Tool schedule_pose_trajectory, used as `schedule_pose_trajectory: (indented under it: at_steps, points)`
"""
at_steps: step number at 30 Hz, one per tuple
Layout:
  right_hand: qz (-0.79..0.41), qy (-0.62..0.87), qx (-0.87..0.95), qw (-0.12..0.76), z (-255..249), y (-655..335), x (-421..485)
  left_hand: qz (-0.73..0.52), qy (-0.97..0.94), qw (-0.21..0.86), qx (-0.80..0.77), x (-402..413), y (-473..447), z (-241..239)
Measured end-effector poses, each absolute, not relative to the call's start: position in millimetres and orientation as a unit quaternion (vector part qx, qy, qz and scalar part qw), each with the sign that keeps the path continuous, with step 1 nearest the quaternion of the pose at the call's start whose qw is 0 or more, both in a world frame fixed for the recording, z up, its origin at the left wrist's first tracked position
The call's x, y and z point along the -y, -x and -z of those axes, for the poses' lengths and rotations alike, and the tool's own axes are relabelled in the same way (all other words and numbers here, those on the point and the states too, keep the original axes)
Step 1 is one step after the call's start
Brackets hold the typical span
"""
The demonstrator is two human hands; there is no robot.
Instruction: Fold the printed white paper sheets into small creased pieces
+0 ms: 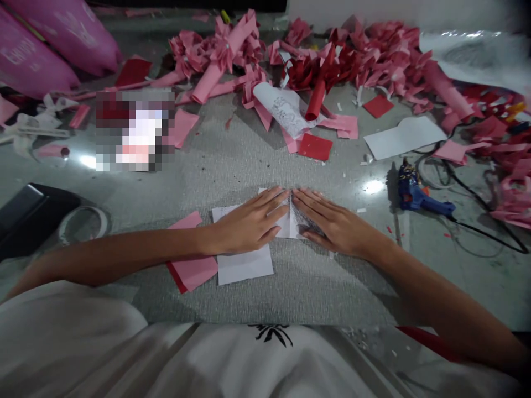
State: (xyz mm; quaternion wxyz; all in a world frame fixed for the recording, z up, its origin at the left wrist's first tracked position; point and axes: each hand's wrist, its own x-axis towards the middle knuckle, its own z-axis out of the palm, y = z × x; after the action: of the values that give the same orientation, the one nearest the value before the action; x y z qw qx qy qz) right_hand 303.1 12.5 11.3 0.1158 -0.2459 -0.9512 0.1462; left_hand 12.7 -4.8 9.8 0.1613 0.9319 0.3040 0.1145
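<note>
My left hand [249, 224] lies flat with fingers stretched out on a white sheet of paper [244, 265]. Beside it my right hand [329, 221] is also flat, pressing on a folded part of the paper [292, 221]; the fingertips of both hands nearly meet at the fold. Under the white sheet a pink and red sheet [191, 271] sticks out to the left. All of this rests on a grey table [290, 298].
A blue glue gun [417, 196] with a black cord lies to the right. Heaps of pink and red paper flowers and rolls [323, 61] fill the back. A tape roll [83, 221] and a dark box [29, 213] sit at the left. Pink bags [45, 38] are far left.
</note>
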Motion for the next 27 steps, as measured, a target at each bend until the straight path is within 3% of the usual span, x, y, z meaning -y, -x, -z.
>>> schedule_pose_trajectory:
  at_steps: [19,27]
  points:
    - [-0.147,0.312,0.932,0.112,-14.4,-287.4,9.0,-0.109,-0.933,0.149,-0.31,6.8,-16.2,-11.4]
    - [-0.11,0.301,0.933,0.161,-13.7,-296.3,0.7,-0.125,-0.926,0.119,-0.335,6.1,-17.1,-6.9]
